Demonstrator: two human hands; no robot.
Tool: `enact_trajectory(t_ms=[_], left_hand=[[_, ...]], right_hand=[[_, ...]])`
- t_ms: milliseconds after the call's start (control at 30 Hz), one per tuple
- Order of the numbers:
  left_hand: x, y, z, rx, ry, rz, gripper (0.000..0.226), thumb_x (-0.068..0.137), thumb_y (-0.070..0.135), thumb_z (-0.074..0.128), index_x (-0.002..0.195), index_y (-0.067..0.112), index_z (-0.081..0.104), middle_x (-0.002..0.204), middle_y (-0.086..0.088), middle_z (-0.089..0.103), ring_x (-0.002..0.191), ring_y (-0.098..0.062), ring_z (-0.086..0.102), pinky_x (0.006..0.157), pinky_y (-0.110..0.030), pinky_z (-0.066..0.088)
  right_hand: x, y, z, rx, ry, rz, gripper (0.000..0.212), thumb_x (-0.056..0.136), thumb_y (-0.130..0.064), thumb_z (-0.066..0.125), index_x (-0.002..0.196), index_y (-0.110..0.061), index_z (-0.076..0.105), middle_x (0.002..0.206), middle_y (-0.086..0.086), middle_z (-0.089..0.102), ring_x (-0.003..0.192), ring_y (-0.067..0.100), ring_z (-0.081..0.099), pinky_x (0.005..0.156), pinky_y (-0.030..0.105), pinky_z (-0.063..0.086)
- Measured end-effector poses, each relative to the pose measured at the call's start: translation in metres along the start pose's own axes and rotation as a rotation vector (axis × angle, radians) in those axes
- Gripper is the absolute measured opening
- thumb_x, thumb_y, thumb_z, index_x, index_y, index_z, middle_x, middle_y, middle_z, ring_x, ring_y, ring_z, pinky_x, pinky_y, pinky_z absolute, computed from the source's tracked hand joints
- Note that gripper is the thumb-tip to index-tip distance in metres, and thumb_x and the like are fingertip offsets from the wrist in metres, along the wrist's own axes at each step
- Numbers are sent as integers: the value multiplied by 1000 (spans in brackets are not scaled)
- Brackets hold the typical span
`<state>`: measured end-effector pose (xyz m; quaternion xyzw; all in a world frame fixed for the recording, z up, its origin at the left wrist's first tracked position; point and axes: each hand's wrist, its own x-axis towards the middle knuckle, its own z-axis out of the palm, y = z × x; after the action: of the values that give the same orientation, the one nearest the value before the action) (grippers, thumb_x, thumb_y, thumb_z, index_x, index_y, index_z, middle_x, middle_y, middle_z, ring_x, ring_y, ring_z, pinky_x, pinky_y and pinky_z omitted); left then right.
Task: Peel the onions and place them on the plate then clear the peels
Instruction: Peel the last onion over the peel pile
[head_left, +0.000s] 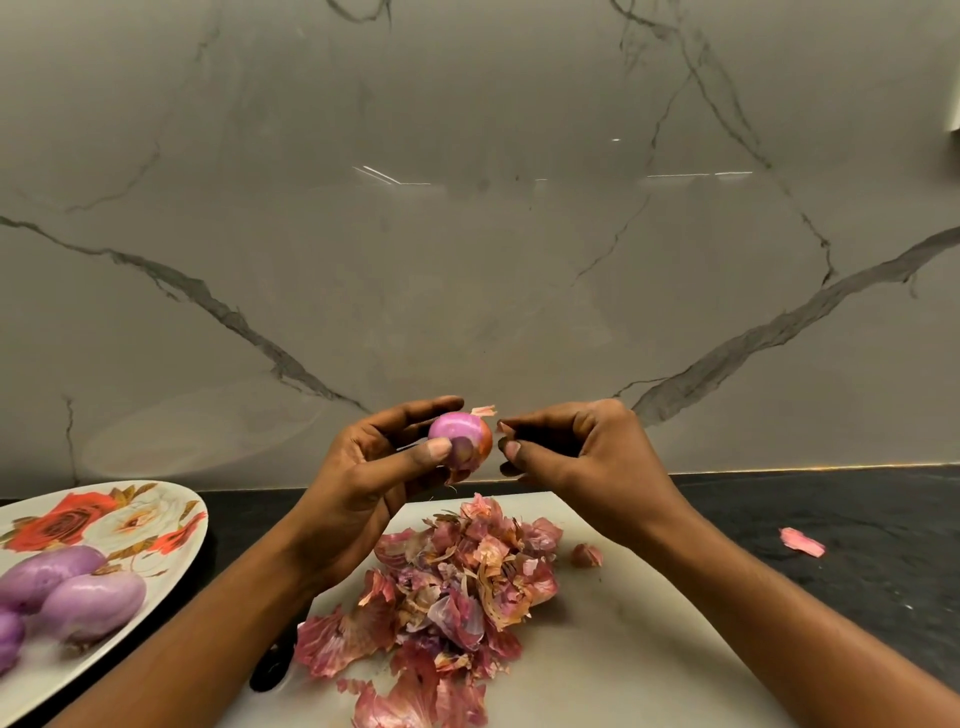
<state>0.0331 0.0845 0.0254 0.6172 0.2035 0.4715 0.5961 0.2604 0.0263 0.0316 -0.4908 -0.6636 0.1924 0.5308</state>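
Onion (460, 439), part-peeled: held by fingers of left hand (384, 467) above peels (457, 582) on board (623, 623). Right hand (576, 457): fingers pinched, seemingly on a skin scrap (502, 427). Plate (171, 519) sat left. Risk: slick onion could slip; flakes scatter onto worktop (857, 519).

The cutting board (623, 649) lies on the table (857, 582) before me, with the heap of peels (452, 587) on its middle and a loose piece (586, 555) just right of the heap. The plate (176, 514) sits left of the board, with peeled onions (88, 597) on its near part. A stray peel (802, 542) lies on the table right of the board. Above the board's far edge my left hand (374, 467) holds an onion (460, 439). My right hand (582, 452) is just right of it, pinching a scrap (502, 426). The wall (467, 208) stands behind.
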Motion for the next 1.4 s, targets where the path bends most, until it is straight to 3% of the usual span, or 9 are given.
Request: enact_trajectory(t_ms=[167, 367, 500, 633, 800, 967, 1067, 1233, 1400], left_hand=[[-2, -1, 3, 68, 12, -6, 48, 80, 9, 76, 127, 8, 71, 128, -14, 73, 118, -35, 72, 90, -37, 63], [-2, 0, 4, 79, 13, -5, 51, 77, 13, 76, 127, 5, 69, 125, -13, 74, 112, -33, 74, 83, -31, 63], [-3, 0, 5, 72, 23, -11, 49, 80, 12, 74, 128, 5, 69, 126, -14, 73, 112, -34, 73, 81, -30, 63], [-1, -2, 4, 5, -5, -37, 37, 92, 9, 76, 129, 8, 72, 129, -18, 72, 116, -41, 71, 87, -35, 64], [1, 1, 2, -127, -40, -100, 51, 84, 22, 74, 132, 9, 71, 132, -26, 68, 117, -51, 69, 90, -39, 64], [2, -1, 2, -81, -30, -135, 56, 88, 30, 72, 136, 3, 65, 130, -29, 68, 115, -48, 70, 98, -47, 60], [1, -2, 1, -33, -30, -128, 53, 92, 32, 71, 136, 3, 65, 130, -28, 69, 118, -44, 70, 102, -53, 55], [-2, 1, 6, 13, -16, -106, 42, 94, 20, 64, 132, 3, 67, 126, -23, 73, 114, -39, 73, 94, -44, 62], [-4, 4, 11, 27, -17, -119, 39, 92, 16, 62, 128, 3, 69, 120, -22, 76, 108, -39, 75, 83, -32, 65]], right_hand=[[-4, -6, 2, 69, -57, -80, 52, 79, -39, 85, 126, -16, 76, 110, -4, 81, 97, 8, 78, 81, 29, 65], [-2, 0, 3, 85, -1, -61, 34, 89, -30, 78, 118, -13, 80, 101, 0, 82, 90, 13, 80, 78, 39, 67], [-1, 2, 3, 10, 34, -86, 22, 96, -19, 74, 116, -12, 81, 97, 0, 82, 88, 13, 79, 75, 36, 67], [-1, 4, 4, -63, 54, -87, 21, 98, -18, 72, 117, -11, 80, 98, 0, 81, 86, 8, 78, 76, 33, 67], [0, 1, 0, -66, 91, -44, 19, 96, -18, 75, 113, -12, 81, 97, -2, 81, 82, 6, 78, 78, 33, 67], [-2, 0, 1, -18, -12, -34, 28, 93, -15, 79, 121, -17, 79, 110, -5, 81, 99, 5, 76, 89, 30, 64], [-1, -2, 1, 45, -80, -25, 35, 92, -21, 81, 126, -18, 77, 114, -5, 80, 102, 9, 77, 88, 31, 65], [-2, -3, 1, 133, -104, -7, 50, 84, -24, 87, 131, -14, 73, 114, 0, 80, 101, 12, 78, 86, 34, 65], [-4, -5, 1, 106, -114, -43, 46, 81, -16, 88, 125, -18, 75, 111, -3, 81, 100, 9, 78, 88, 29, 64]])
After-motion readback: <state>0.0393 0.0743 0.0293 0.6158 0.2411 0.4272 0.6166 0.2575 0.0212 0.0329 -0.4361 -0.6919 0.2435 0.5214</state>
